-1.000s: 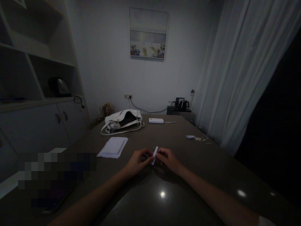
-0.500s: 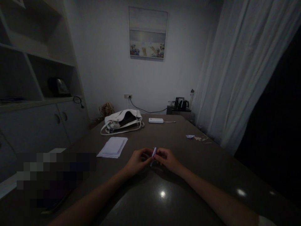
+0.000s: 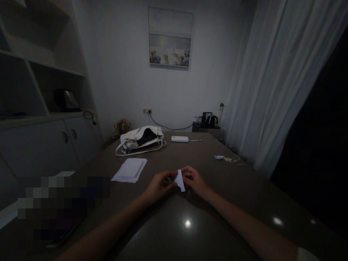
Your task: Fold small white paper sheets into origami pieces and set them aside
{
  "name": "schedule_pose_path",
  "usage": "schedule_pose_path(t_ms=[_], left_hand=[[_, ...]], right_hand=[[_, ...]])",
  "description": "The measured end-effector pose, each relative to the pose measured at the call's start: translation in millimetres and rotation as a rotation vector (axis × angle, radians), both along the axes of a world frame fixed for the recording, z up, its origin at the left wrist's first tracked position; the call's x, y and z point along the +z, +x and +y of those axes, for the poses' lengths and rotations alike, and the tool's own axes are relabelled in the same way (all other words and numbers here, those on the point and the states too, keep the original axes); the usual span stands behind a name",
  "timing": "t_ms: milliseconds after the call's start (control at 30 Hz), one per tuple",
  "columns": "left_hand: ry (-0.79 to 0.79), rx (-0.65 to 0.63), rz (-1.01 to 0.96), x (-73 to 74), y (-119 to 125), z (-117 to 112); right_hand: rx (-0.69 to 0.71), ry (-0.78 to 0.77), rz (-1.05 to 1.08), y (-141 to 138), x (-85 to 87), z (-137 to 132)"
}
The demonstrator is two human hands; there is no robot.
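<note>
Paper (image 3: pixel 180 181), folded, sits above the table (image 3: pixel 163 239), near centre. Left hand (image 3: pixel 160 186) pinches its left edge, partly hiding it. Right hand (image 3: pixel 196 182) is at its right edge; pinch cannot be confirmed. Pixelation (image 3: pixel 62 206) obscures near left.

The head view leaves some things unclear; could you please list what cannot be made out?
In the head view:
Paper: left edge, partly behind the left hand.
Bag: interior, lost in shadow.
Lower left: whatever lies under the pixel blocks.
Scraps: too small to identify.
Right sleeve: cut off by the bottom edge.
</note>
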State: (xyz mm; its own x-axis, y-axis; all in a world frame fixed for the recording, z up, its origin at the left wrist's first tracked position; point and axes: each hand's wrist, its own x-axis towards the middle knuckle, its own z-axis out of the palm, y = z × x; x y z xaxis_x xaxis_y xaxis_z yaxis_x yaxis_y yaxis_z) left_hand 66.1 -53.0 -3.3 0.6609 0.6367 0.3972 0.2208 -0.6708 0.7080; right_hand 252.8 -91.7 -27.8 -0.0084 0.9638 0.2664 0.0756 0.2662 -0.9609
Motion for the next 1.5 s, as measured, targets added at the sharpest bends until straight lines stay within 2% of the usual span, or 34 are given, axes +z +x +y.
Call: schedule_pose_path(t_ms=[433, 1000, 1167, 1400, 1500], left_hand=[[0.045, -0.015, 0.03, 0.0, -1, 1], [0.05, -0.12, -0.01, 3.7, -1, -1], [-0.031, -0.126, -0.04, 4.1, -1, -1], [-0.361, -0.085, -0.174, -4.9, 4, 5], [-0.406, -0.021, -0.23, -6.5, 5, 9]], right_hand=[[0.006, -0.015, -0.002, -2, -1.8, -1], [0.048, -0.031, -0.024, -1, 1.0, -3], [0.049, -0.031, -0.072, -3, 1.9, -4], [0.018, -0.016, -0.038, -4, 4.6, -4], [-0.04, 0.047, 0.0, -4, 6.8, -5]])
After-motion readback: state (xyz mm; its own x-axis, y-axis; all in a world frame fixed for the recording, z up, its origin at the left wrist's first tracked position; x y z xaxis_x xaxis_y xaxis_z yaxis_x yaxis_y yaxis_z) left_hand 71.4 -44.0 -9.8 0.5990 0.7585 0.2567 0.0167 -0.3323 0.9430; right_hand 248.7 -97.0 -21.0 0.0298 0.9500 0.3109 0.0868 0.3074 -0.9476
